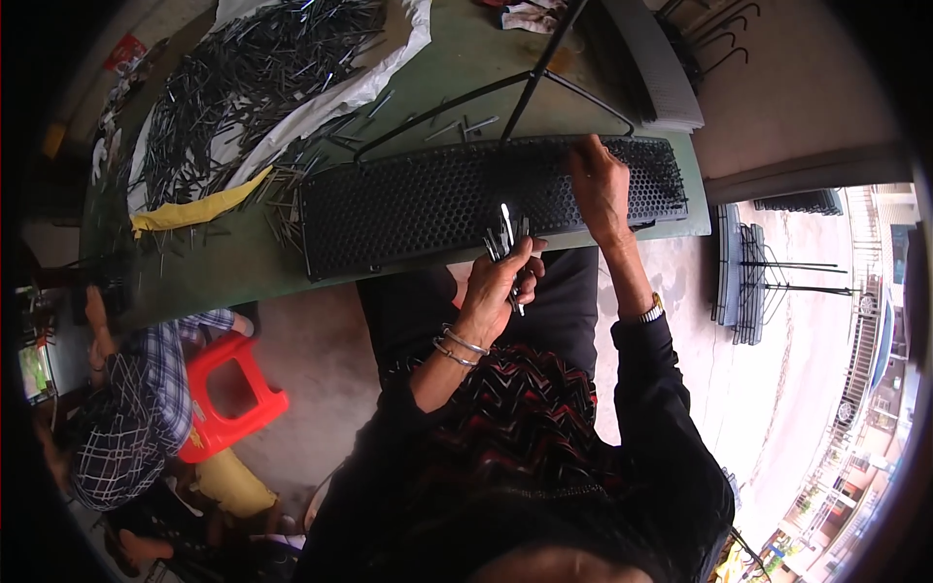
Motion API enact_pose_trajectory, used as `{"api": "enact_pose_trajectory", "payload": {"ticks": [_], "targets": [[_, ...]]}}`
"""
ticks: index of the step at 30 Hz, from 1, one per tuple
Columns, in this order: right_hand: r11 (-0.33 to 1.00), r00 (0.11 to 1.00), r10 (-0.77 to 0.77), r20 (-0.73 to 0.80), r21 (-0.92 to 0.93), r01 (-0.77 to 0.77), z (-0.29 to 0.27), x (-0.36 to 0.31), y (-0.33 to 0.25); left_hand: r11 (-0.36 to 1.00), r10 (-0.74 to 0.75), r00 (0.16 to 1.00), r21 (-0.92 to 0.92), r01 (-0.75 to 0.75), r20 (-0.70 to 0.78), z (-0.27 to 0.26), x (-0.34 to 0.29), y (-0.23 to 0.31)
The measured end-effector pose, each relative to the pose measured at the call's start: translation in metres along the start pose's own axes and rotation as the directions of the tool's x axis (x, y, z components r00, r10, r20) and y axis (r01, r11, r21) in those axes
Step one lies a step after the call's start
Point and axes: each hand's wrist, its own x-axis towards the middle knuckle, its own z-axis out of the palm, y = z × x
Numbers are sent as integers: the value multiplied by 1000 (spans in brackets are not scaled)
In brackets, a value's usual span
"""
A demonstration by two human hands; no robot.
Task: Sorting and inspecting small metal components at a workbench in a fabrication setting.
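A long black panel (428, 207) full of small holes lies along the near edge of the green table. Short dark spikes stand up at its right end. My left hand (502, 282) is closed round a bundle of thin dark metal pins (505, 233), just off the panel's near edge. Over the right part of the panel, my right hand (600, 189) has its fingers pinched together, pointing down at the holes. Whatever sits between those fingertips is too dark and small to make out.
A heap of dark pins (262, 87) lies on white sheeting at the table's (194, 262) far left, beside a yellow strip (204, 206). Black metal bars (520, 97) rise behind the panel. Stacked panels (651, 68) stand far right. A red stool (233, 398) and seated people are at left.
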Motion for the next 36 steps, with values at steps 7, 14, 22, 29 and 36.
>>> {"api": "enact_pose_trajectory", "payload": {"ticks": [7,14,22,29,36], "targets": [[979,995,-84,-52,-193,72,2,-1,-18,999,-10,1000,-49,11,20,-4,0,1],[971,998,-61,34,-232,67,-3,-2,-19,999,-42,999,0,42,11,3,-4,6],[952,854,117,507,187,-242,-27,-26,-33,1000,-8,999,0,8,36,0,-5,7],[812,710,71,701,372,-449,-34,-36,-34,998,21,999,50,-23,40,3,-2,3],[853,749,117,652,321,-413,-39,-36,-40,992,53,998,117,-50,-16,3,-1,4]]}}
